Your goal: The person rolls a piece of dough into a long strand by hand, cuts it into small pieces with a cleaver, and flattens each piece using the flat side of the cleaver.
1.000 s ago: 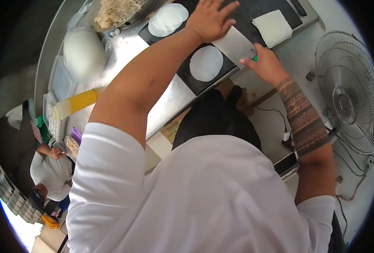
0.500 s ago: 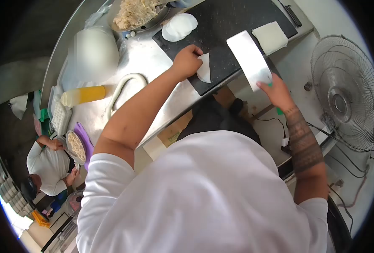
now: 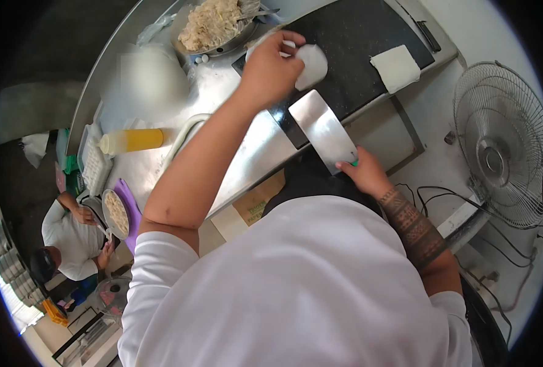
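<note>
My left hand (image 3: 272, 68) is over the left part of the black board (image 3: 351, 37), fingers curled, pinching a thin round white dough wrapper (image 3: 313, 66). The wrapper hangs on the right side of the fingers. Behind the hand, a stack of white wrappers is mostly hidden. My right hand (image 3: 367, 174) grips the handle of a wide-bladed cleaver (image 3: 321, 129). Its shiny blade points up and left, over the front edge of the board and table. Farther right on the board lies a folded white cloth (image 3: 396, 68).
A bowl of shredded filling (image 3: 213, 27) stands at the back. A yellow squeeze bottle (image 3: 133, 140) and a dough rope (image 3: 184, 136) lie on the steel table (image 3: 238, 153). A fan (image 3: 498, 153) is at right. A co-worker (image 3: 75, 238) holds a bowl at left.
My left hand has moved up and away toward the wrapper stack, now with a round wrapper. The cleaver in my right hand has moved left and down, off the board's right part.
</note>
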`<state>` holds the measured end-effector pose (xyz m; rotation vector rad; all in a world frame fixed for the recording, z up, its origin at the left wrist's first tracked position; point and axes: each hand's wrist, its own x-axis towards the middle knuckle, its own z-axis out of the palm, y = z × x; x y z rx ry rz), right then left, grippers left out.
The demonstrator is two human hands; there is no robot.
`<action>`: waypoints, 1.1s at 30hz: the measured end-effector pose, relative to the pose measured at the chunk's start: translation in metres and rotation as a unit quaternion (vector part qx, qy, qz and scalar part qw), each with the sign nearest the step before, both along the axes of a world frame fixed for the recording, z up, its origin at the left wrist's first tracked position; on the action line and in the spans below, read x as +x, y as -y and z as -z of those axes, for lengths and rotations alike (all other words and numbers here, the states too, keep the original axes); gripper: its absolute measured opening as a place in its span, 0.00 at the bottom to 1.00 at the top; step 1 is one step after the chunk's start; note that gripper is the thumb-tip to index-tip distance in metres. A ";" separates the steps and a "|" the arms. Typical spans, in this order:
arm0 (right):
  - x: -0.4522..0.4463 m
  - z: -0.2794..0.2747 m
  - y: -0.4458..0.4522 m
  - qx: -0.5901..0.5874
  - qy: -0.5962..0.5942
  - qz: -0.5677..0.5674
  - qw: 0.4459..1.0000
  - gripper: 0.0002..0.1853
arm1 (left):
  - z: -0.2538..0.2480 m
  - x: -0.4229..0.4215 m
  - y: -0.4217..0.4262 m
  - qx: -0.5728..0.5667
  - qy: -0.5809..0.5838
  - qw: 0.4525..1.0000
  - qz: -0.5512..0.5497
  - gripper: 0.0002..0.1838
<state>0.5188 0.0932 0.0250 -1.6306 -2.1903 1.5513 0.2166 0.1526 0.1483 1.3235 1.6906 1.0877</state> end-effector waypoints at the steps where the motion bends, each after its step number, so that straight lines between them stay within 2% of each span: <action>1: 0.005 -0.001 0.000 0.011 -0.003 0.003 1.000 0.28 | -0.004 -0.008 -0.013 0.026 0.003 1.000 -0.012 0.22; 3: 0.011 -0.005 0.001 0.034 -0.005 0.010 0.999 0.28 | 0.001 -0.030 -0.047 0.051 0.007 0.998 -0.042 0.21; 5: 0.010 -0.003 0.004 0.034 0.011 0.012 0.999 0.28 | 0.050 -0.061 -0.088 0.028 -0.044 0.995 -0.086 0.21; 6: 0.011 0.000 0.006 0.034 0.020 0.012 0.999 0.28 | 0.076 -0.072 -0.095 0.017 -0.069 0.991 -0.109 0.21; 8: 0.012 0.011 0.012 0.037 -0.002 0.021 0.999 0.29 | 0.119 -0.076 -0.087 -0.003 -0.190 0.969 -0.155 0.22; 9: 0.012 0.011 0.012 0.039 -0.012 0.024 0.999 0.29 | 0.125 -0.075 -0.085 -0.012 -0.249 0.952 -0.179 0.22; 10: 0.014 0.010 0.010 0.033 -0.003 0.022 0.999 0.29 | 0.132 -0.076 -0.079 0.030 -0.236 0.952 -0.190 0.22; 14: 0.021 0.001 0.003 0.016 -0.004 0.018 1.000 0.28 | 0.138 -0.061 -0.006 0.160 -0.188 0.933 -0.261 0.21; 16: 0.019 -0.001 -0.003 0.016 -0.019 0.005 1.000 0.27 | 0.146 -0.063 0.048 0.129 -0.201 0.934 -0.265 0.21; 18: 0.011 -0.007 -0.007 0.016 -0.028 -0.020 0.999 0.25 | 0.151 -0.065 0.110 0.103 -0.312 0.906 -0.266 0.23; 21: -0.007 0.003 -0.011 0.026 -0.108 -0.060 0.992 0.22 | 0.153 -0.058 0.181 0.024 -0.387 0.849 -0.359 0.29; 24: -0.044 -0.003 -0.016 0.016 -0.156 -0.115 0.981 0.19 | 0.166 -0.057 0.221 -0.072 -0.325 0.847 -0.415 0.35; 25: -0.060 -0.005 -0.015 0.053 -0.155 -0.145 0.976 0.18 | 0.174 -0.059 0.229 -0.072 -0.312 0.853 -0.413 0.35; 26: -0.076 -0.010 -0.015 0.082 -0.137 -0.184 0.970 0.18 | 0.176 -0.061 0.233 -0.048 -0.335 0.853 -0.398 0.29; 28: -0.109 -0.027 -0.014 0.143 -0.101 -0.256 0.951 0.16 | 0.184 -0.066 0.234 -0.022 -0.264 0.872 -0.411 0.22; 29: -0.125 -0.035 -0.011 0.178 -0.074 -0.288 0.938 0.15 | 0.185 -0.071 0.234 -0.024 -0.284 0.867 -0.410 0.20; 32: -0.168 -0.058 -0.003 0.267 -0.016 -0.377 0.887 0.11 | 0.182 -0.080 0.233 -0.007 -0.234 0.885 -0.403 0.19; 33: -0.179 -0.065 -0.001 0.284 -0.008 -0.403 0.870 0.10 | 0.181 -0.083 0.235 -0.001 -0.253 0.889 -0.381 0.17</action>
